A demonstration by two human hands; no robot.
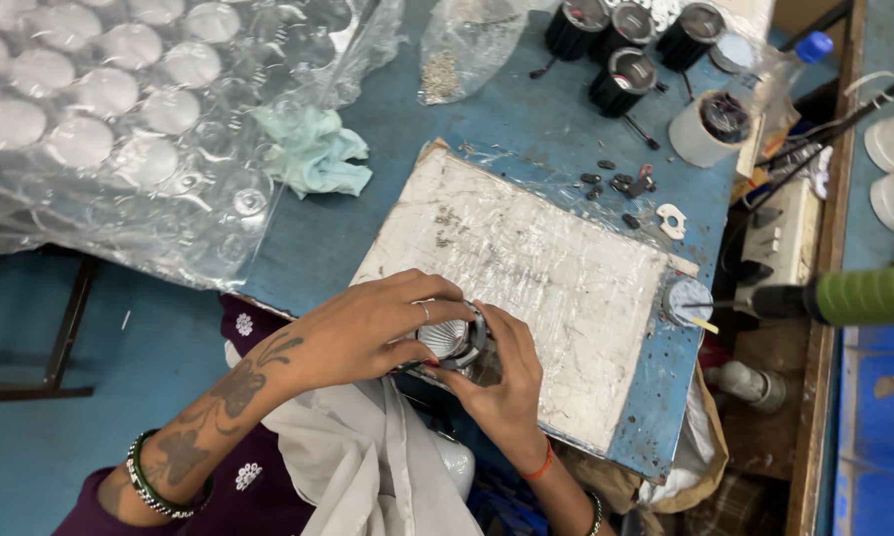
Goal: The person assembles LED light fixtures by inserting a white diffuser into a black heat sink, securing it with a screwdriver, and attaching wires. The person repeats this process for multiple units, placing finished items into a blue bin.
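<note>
Both hands on one small round finned metal part, right at the near edge of the white wrapped board on the blue desk. Left hand cupped over it, fingers curled around the rim. Right hand gripping from the near-right side. Crumpled green cloth far left, black finned parts at the far edge.

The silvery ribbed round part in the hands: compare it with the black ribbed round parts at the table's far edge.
The silvery ribbed round part is gripped by both hands; the black ribbed round parts stand untouched. One is pale and shiny, the others dark. Both are finned cylinders.
</note>
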